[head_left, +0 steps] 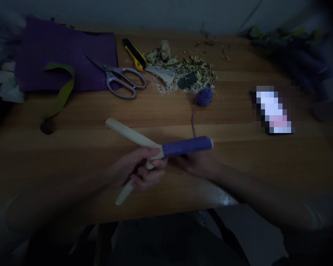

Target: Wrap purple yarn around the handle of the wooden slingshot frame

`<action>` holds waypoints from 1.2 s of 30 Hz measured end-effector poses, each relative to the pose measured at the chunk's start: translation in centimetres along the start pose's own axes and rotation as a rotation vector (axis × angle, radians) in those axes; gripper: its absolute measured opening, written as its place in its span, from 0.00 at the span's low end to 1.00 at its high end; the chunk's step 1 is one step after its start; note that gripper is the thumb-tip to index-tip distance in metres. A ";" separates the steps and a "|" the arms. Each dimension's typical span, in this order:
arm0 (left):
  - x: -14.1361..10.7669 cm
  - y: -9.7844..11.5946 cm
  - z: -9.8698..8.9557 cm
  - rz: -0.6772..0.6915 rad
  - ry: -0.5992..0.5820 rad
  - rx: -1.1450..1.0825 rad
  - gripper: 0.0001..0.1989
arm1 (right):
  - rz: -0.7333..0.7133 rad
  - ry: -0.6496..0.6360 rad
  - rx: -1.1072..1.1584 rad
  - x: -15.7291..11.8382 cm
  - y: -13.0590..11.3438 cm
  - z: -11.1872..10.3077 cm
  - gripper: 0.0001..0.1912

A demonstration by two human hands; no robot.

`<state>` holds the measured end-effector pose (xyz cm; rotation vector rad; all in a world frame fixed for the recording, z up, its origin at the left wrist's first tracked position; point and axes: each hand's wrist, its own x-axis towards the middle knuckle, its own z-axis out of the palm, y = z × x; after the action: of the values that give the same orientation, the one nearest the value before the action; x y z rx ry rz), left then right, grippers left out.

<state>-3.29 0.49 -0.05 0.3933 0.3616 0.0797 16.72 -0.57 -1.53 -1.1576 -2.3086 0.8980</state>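
A peeled, pale wooden Y-shaped stick (pixel 133 133), which looks like a slingshot frame, is held above the table with its fork toward the left. Purple cord (pixel 187 146) is wound in close turns around its handle, leaving the pale end tip bare. My left hand (pixel 144 168) is closed around the fork, thumb on top at the edge of the winding. Beneath the wrapped handle is my right hand (pixel 201 162), its fingers curled and partly hidden by the handle; what they pinch is unclear. A strand runs from behind the handle to a small purple cord ball (pixel 204 96).
Scissors (pixel 123 82) lie partly on a purple sheet (pixel 66 55), with an olive strip (pixel 63 88) nearby. A yellow utility knife (pixel 135 55) lies by a pile of wood shavings (pixel 197 72). A blurred-out phone (pixel 274 111) is at right, leafy branches (pixel 294 48) behind it.
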 end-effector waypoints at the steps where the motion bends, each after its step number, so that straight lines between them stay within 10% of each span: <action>1: -0.1 -0.2 0.2 -0.043 -0.021 0.010 0.18 | -0.006 -0.040 0.113 0.2 0.2 -0.1 0.09; 5: -0.4 -0.8 0.9 -0.197 -0.032 0.119 0.19 | -0.022 -0.212 0.481 0.9 0.5 -0.8 0.07; 11: -0.1 -0.4 0.9 -0.230 0.055 0.318 0.22 | -0.021 -0.316 0.446 1.2 0.4 -2.0 0.06; 24: 1.0 0.0 0.8 -0.079 0.369 0.354 0.20 | -0.092 0.028 -0.055 0.5 -1.0 -3.5 0.08; 36: 1.3 -0.1 1.5 0.050 0.515 0.337 0.21 | -0.567 0.223 -0.730 -0.7 -2.2 -2.7 0.07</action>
<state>-1.56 0.06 0.77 0.7173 0.8801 0.1714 17.49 -1.12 1.85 -0.6905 -2.6117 -0.2902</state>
